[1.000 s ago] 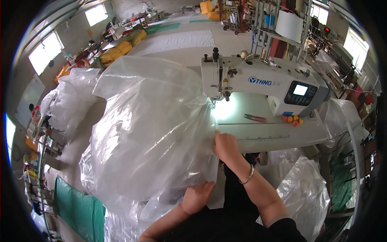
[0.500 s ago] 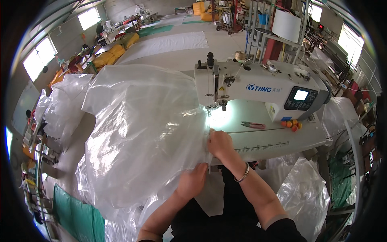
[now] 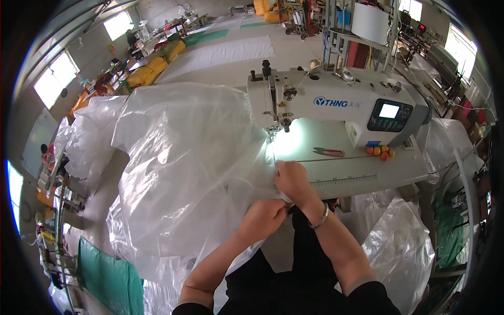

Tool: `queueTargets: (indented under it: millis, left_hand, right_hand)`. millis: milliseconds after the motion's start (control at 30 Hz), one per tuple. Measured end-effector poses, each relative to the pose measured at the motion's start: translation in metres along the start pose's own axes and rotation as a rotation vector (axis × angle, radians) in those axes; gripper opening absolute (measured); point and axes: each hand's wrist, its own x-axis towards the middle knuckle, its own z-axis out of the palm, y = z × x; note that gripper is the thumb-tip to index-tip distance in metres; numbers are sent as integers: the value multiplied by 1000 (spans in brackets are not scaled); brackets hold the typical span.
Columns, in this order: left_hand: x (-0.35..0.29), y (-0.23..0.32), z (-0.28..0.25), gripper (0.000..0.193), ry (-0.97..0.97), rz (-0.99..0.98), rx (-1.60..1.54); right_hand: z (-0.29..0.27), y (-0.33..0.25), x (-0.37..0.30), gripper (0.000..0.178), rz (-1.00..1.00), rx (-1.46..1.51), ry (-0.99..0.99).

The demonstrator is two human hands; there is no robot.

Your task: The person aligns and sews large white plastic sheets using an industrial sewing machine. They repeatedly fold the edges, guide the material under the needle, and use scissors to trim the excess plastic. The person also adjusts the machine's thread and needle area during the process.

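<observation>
A large sheet of clear, crinkled plastic (image 3: 178,163) spreads across the left of the sewing machine (image 3: 336,100) and drapes down toward my lap. Its right edge runs under the lit needle area (image 3: 272,134). My right hand (image 3: 295,181) is closed on that edge, a short way in front of the needle. Just below and to its left, my left hand (image 3: 262,218) pinches the same edge, close to my right wrist. The fingertips of both hands are partly hidden.
Red-handled thread snips (image 3: 329,152) lie on the machine bed, with several small orange-red fruits (image 3: 380,151) farther right. More clear plastic (image 3: 394,252) hangs at the lower right. A thread cone (image 3: 370,23) stands behind the machine. Green sheeting (image 3: 110,270) lies at lower left.
My left hand has moved right and upward along the sheet's edge, closer to my right hand. My right hand stays near the needle, its wrist turned slightly. The whole view has shifted a little.
</observation>
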Motion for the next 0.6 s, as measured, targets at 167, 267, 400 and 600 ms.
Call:
queueTargets:
  millis: [167,267,400,600]
  left_hand:
    - [16,20,-7,30,244,75,328]
    - [24,-25,4,36,247,175,433]
    - [25,-36,5,39,200,195,414]
    - [50,-79,13,36,255,230,467]
  right_hand:
    - [2,-5,-54,13,-9,117,81]
    - [-11,-16,-67,17,-44,8,67]
    - [-5,-20,-83,22,-12,5,118]
    - [-5,-25,-60,30,63,7,23]
